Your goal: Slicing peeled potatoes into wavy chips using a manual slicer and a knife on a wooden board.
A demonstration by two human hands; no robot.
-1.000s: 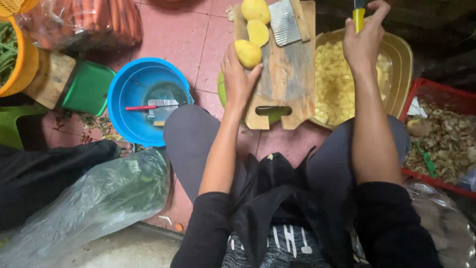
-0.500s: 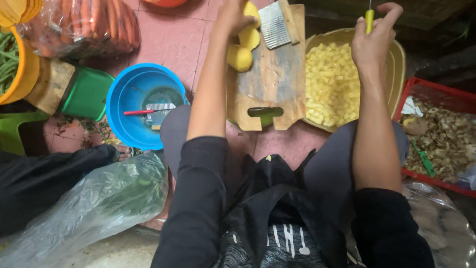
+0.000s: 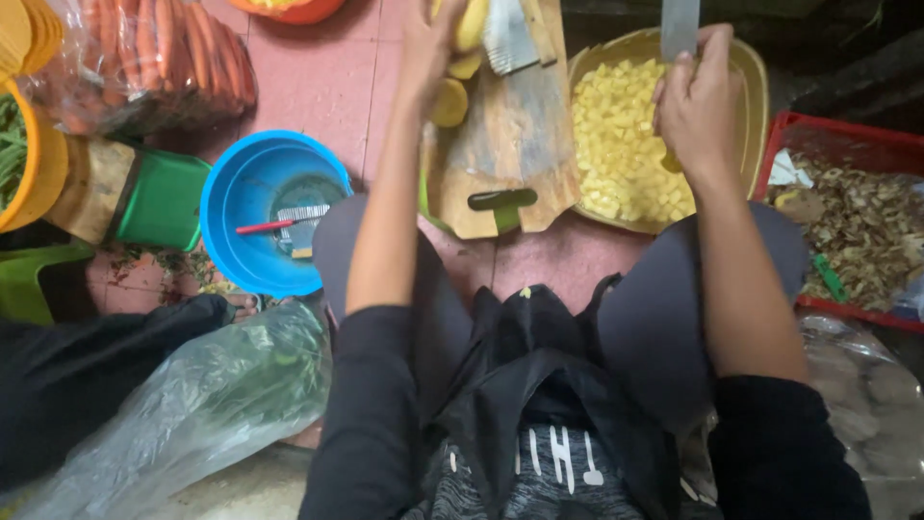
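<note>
My left hand point(image 3: 430, 39) reaches to the far end of the wooden cutting board point(image 3: 515, 135) and closes around a peeled yellow potato point(image 3: 472, 21). More peeled potatoes point(image 3: 449, 101) lie beside it on the board's left edge. My right hand point(image 3: 695, 101) grips a knife point(image 3: 680, 24), blade pointing away, above a yellow bowl point(image 3: 746, 72) filled with diced potato point(image 3: 621, 135). A wavy metal cutter point(image 3: 506, 39) rests on the board's far end. A green-handled tool point(image 3: 502, 200) lies at the board's near end.
A blue basin point(image 3: 252, 207) with a red-handled peeler sits left of my knee. A bag of carrots point(image 3: 154, 58) and a green container point(image 3: 159, 197) lie further left. A red crate of peelings point(image 3: 852, 221) stands at right. A clear bag of greens point(image 3: 207, 404) lies at lower left.
My left hand has moved from the near potato up to the far end of the board and taken hold of a potato. My right hand with the knife has stayed over the yellow bowl.
</note>
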